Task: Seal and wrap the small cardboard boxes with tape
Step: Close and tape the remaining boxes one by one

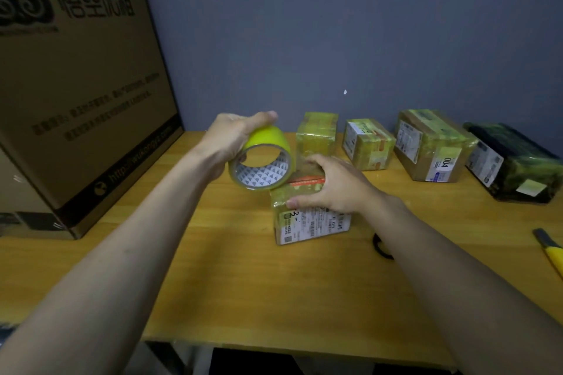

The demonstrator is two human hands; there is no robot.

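Note:
A small cardboard box [310, 224] with shipping labels stands in the middle of the wooden table [243, 283]. My right hand [332, 184] rests on its top, fingers spread, the thumb on the front upper edge. My left hand [231, 134] grips a roll of yellow-green tape [262, 158] just left of and above the box, fingers through its core. A strip of tape runs from the roll onto the box top.
Along the wall stand three taped boxes [318, 131] [367, 143] [432, 144] and a dark wrapped parcel [515, 161]. A big cardboard carton [76, 85] fills the left. A yellow-handled cutter [551, 250] lies at the right edge, a black ring [380, 245] near my right forearm.

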